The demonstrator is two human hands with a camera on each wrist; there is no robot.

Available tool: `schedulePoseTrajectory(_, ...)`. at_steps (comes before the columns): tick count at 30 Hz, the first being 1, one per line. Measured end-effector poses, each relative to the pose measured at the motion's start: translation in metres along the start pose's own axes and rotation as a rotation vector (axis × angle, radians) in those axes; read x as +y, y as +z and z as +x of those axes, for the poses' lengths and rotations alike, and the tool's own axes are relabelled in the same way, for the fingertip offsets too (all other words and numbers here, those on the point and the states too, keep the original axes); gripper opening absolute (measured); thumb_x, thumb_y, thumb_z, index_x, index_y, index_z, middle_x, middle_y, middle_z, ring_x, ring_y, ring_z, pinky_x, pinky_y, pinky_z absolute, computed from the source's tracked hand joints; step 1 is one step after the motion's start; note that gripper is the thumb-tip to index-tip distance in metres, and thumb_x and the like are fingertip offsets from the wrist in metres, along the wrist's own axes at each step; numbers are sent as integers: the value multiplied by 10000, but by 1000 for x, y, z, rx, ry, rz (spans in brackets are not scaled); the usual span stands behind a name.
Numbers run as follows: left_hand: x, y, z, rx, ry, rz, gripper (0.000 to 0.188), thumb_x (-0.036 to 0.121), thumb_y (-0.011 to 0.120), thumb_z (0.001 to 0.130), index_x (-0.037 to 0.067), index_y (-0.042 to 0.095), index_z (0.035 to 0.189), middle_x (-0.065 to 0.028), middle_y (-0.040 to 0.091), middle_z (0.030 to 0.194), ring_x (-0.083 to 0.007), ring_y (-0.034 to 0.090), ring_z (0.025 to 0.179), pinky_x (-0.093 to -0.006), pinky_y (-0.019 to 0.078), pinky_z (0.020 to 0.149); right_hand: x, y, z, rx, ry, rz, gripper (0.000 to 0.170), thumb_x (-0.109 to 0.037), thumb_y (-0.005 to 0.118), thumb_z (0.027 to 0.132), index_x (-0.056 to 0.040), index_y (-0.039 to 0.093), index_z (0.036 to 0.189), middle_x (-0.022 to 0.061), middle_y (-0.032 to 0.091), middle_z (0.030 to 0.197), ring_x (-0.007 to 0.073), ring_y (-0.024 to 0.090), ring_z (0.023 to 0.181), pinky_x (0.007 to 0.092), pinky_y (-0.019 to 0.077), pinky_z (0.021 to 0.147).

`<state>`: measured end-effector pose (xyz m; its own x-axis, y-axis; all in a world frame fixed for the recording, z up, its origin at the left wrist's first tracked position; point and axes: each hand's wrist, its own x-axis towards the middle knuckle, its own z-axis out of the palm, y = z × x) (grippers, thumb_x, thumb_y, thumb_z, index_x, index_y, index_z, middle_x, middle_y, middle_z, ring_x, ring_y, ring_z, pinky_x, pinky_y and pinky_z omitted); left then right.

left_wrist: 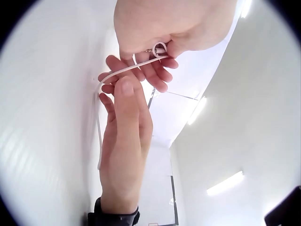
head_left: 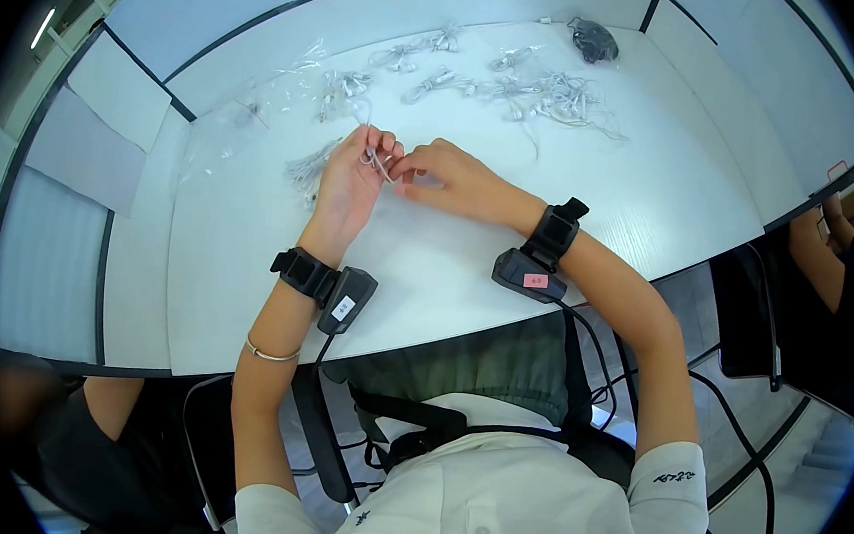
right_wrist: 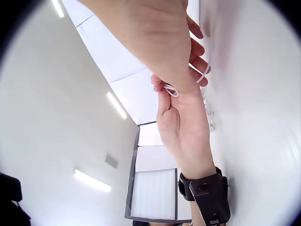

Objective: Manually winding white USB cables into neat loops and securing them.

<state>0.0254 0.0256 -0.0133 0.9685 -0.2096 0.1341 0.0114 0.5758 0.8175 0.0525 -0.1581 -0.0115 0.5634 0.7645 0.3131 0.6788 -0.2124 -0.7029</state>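
A thin white cable [head_left: 379, 166] runs between both hands above the white table [head_left: 426, 277]. The left hand [head_left: 350, 189], palm up, pinches the cable where it bends into a small loop [left_wrist: 160, 49]. Facing it from the right, the right hand [head_left: 466, 184] holds the strand, its thumb and fingers curled close about it. From there a length of cable [left_wrist: 99, 136] hangs along the right hand in the left wrist view. In the right wrist view the loop [right_wrist: 172, 91] stands out by the left fingertips, while the right hand's own grip is mostly hidden behind its palm.
A bundle of white cables [head_left: 306, 171] lies just left of the left hand. Farther back are several coiled white cables [head_left: 439, 85], a looser cable heap [head_left: 569, 99], clear plastic bags [head_left: 233, 123] and a black bundle [head_left: 593, 41]. Low partitions [head_left: 295, 31] border the table.
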Motion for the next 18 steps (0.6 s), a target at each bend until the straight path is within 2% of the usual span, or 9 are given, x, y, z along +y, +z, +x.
schedulePoseTrajectory(3,-2,5,-1,63,28,50,199,219,419,934,92,439,781,-43,510,858,-182,520,910,-327,396,855,4,1,1,18,-68,-106,217,-240,581,830,-42,591,918,68,609,898,223,524,873,334,415,807)
schedulePoseTrajectory(6,-6,0,-2,144,74,111,225,232,395,945,95,448,775,-63,550,874,-201,544,921,-344,390,880,0,2,0,90,-14,145,200,-221,588,832,-29,567,884,61,612,784,173,538,689,310,441,663)
schedulePoseTrajectory(9,-8,1,-4,212,102,128,232,234,381,950,98,456,777,-79,574,912,-200,547,944,-349,387,889,-9,0,2,95,170,315,167,-191,587,837,-32,565,881,61,609,716,120,516,567,280,426,557)
schedulePoseTrajectory(12,-8,0,-3,258,58,146,236,241,375,951,97,466,788,-85,588,916,-189,562,907,-344,408,866,-7,-3,3,205,105,185,130,-185,572,824,-67,578,877,77,621,708,193,600,669,291,452,593)
schedulePoseTrajectory(15,-8,0,-3,254,-11,214,243,248,380,949,85,484,802,-73,593,894,-158,575,852,-321,448,791,-13,-4,1,166,57,135,110,-193,580,819,-103,594,880,52,630,760,199,598,664,297,458,587)
schedulePoseTrajectory(18,-9,9,-6,282,-31,443,257,252,385,948,71,507,812,-55,591,865,-115,574,824,-284,471,712,-18,-6,-2,133,-98,-208,99,-201,589,807,-134,605,879,16,635,835,207,602,681,311,467,589)
